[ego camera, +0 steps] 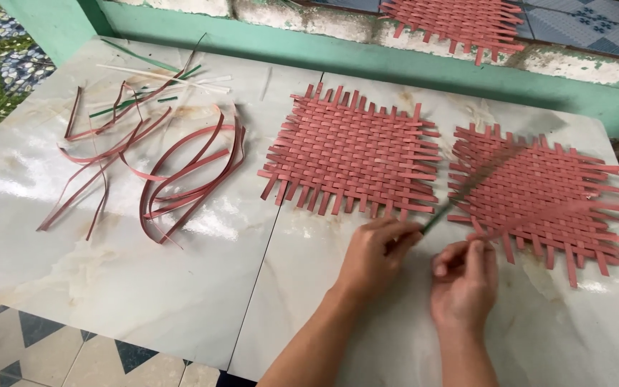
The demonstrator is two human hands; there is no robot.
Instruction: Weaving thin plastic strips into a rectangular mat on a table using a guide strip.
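Three woven red mats show: one at the table's middle (352, 152), one on the right (539, 193), one on the ledge (460, 21). Two hands: left (377, 254), right (465, 279).

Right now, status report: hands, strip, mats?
Left hand pinching green strip. Right hand on red strip. Both strips over right woven mat. Nothing blocking.

- My left hand (375, 252) reaches forward from my bare forearm, knuckles up, fingers curled in, thumb and forefinger pinched together at the tip.
- My right hand (465, 278) sits just beside it, slightly nearer me, back facing up, fingers bent inward in a loose pinch.
- Both wrists are straight; the hands are close but not touching.
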